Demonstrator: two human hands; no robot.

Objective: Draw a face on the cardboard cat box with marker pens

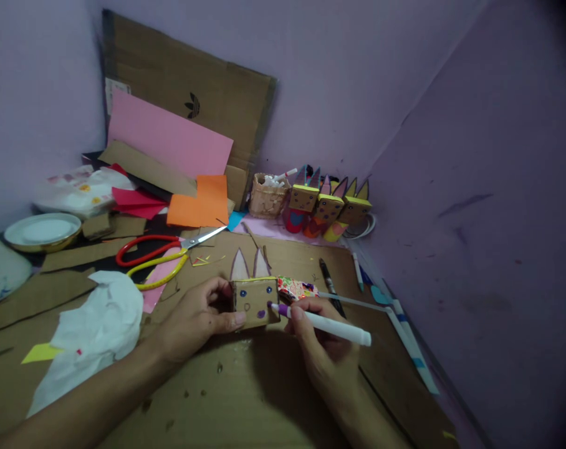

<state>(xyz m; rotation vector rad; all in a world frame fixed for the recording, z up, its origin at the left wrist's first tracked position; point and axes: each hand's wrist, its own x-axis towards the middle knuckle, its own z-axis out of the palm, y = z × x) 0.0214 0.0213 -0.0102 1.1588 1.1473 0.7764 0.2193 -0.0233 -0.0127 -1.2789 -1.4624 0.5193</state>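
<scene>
A small cardboard box head point(254, 300) with two pointed ears, dot eyes and a drawn mouth stands on the cardboard sheet point(245, 386). My left hand point(196, 321) grips its left side, thumb pressed on the front. My right hand point(318, 346) is closed round a white marker point(327, 324) whose purple tip touches a purple spot on the box's lower right face. A roll wrapped in patterned paper point(296, 288) lies right behind the box.
Red and yellow scissors point(159, 254) lie to the left, beside white tissue point(93, 327). Three finished cat figures point(327, 209) and a small basket point(267, 194) stand by the wall. Coloured paper point(196, 202), a bowl point(42, 232) and pens point(330, 277) lie around.
</scene>
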